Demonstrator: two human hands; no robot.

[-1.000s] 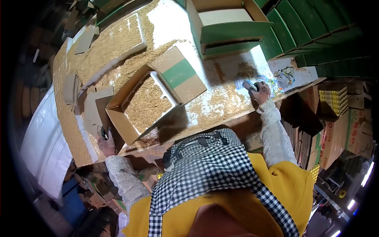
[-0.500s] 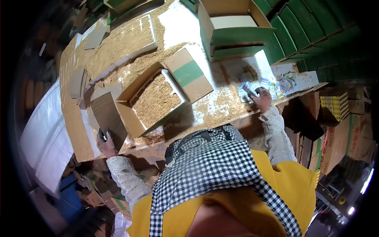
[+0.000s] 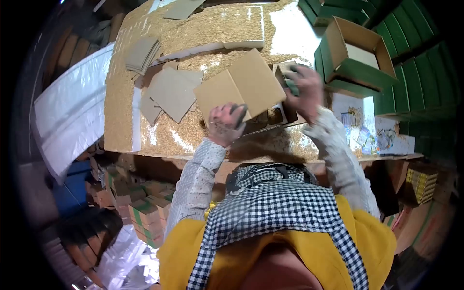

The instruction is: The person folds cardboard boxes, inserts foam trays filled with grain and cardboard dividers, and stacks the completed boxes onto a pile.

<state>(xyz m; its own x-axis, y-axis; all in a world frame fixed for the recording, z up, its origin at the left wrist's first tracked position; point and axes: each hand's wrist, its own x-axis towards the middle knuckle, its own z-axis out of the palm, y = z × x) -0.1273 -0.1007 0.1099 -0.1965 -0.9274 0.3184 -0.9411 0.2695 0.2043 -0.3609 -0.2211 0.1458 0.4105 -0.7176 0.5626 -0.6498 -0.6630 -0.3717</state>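
My left hand (image 3: 226, 122) is closed on the near edge of a creased brown cardboard sheet (image 3: 244, 87). The sheet slants over an open carton (image 3: 268, 126) and covers most of its inside. Pale edges show through the gap beneath it. My right hand (image 3: 305, 87), smeared by motion, is by the carton's right side, close to a raised flap (image 3: 284, 72). Whether its fingers grip anything is unclear. Dark coverings show on fingers of both hands.
Loose cardboard sheets (image 3: 175, 92) lie left of the carton on a table strewn with brown granular material (image 3: 121, 111). A green open box (image 3: 338, 60) stands at right, before stacked green boxes (image 3: 411, 77). Small printed packets (image 3: 365, 137) lie near the right front edge.
My left hand has come from the table's left to the carton with the cardboard sheet, which now covers the opening. My right hand has left the printed packets for the carton. The view has shifted.
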